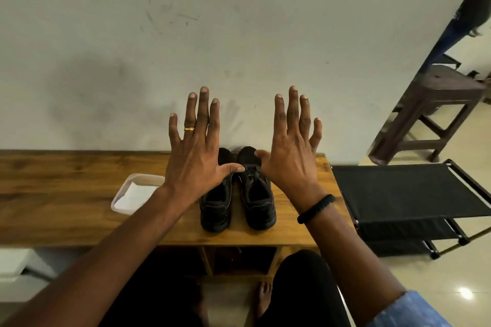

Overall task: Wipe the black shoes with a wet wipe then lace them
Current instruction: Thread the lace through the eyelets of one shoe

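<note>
Two black shoes stand side by side on the wooden bench point(66, 194), toes toward the wall: the left shoe point(215, 210) and the right shoe point(257, 202). Both my hands are raised above them, backs to the camera, fingers spread straight. My left hand point(198, 146) wears a gold ring and hides the left shoe's toe and laces. My right hand point(292, 146) hovers over the right shoe's outer side; a black band circles that wrist. Neither hand holds anything. A clear plastic tray point(125, 194) holding a white wipe point(135, 194) sits left of the shoes.
A grey wall rises directly behind the bench. To the right stands a black fabric shoe rack point(409, 194), with a dark plastic stool point(435, 109) beyond it. My knees and bare foot point(264, 297) are below the bench's front edge. A white object point(16, 263) lies low at left.
</note>
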